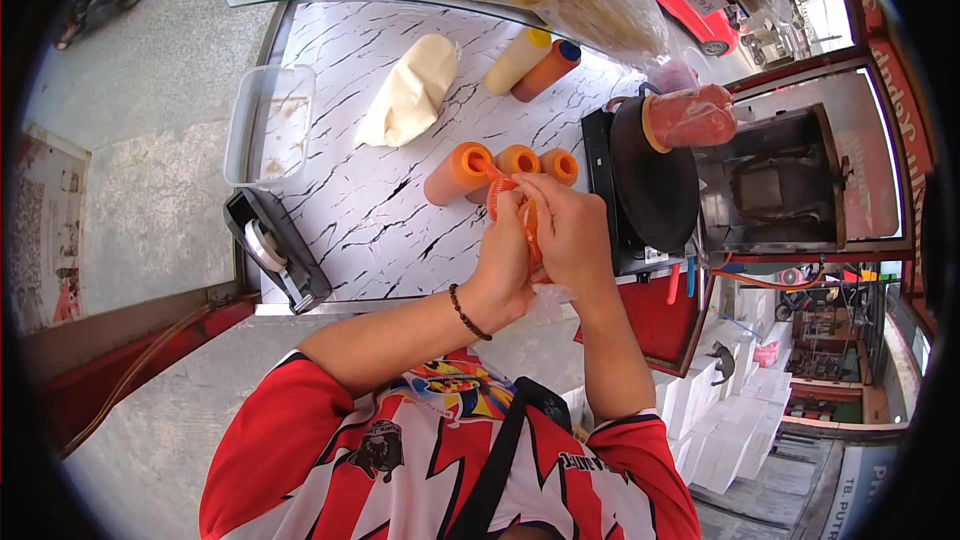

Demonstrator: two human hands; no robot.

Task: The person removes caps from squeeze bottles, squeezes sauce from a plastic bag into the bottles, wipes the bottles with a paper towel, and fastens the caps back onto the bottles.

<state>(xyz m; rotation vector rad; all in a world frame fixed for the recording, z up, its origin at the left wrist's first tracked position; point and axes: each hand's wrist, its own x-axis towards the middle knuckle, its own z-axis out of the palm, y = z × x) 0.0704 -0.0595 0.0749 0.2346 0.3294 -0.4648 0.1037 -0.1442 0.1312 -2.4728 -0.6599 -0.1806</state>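
Observation:
My left hand (503,265), with a dark bead bracelet at the wrist, and my right hand (570,230) are closed together around a clear plastic bag of orange sauce (532,230). A loose clear end of the bag shows below my fingers. An orange ribbed piece, perhaps a cap, is near my left fingertips. Orange sauce reaches toward the mouth of an uncapped squeeze bottle (450,177), the leftmost of three. Beside it stand the middle bottle (518,160) and the right bottle (558,167), also with open orange necks. My hands partly hide the bottles' lower parts.
A cream cloth-like bundle (410,90), a yellow-capped bottle (517,60) and a blue-capped bottle (547,70) lie farther back on the marbled table (350,195). Left are a clear container (270,125) and a tape dispenser (275,250). A black pan (650,185) stands right.

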